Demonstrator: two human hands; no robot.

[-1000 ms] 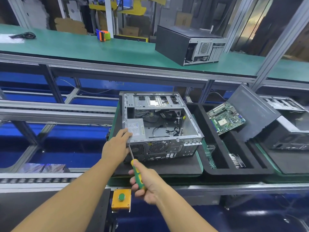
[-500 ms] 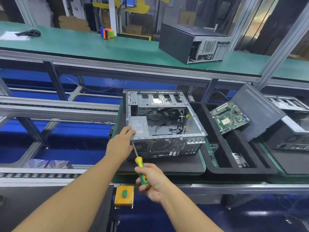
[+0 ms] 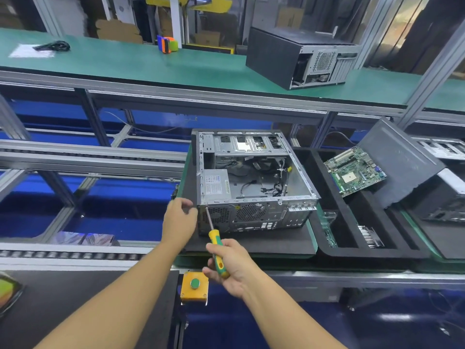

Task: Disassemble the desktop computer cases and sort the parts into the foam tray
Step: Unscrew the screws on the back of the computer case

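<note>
Head: motherboard (image 3: 354,171) tilted in foam tray (image 3: 372,253) beside case (image 3: 251,212)

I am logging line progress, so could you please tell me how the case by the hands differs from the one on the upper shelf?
The near case lies open, power supply showing; the shelf case is closed under a black panel. The near case sits on a black mat, the shelf case on a green belt. The right hand's screwdriver reaches the near case; nothing touches the shelf case. Both show vented grey rears.
</note>
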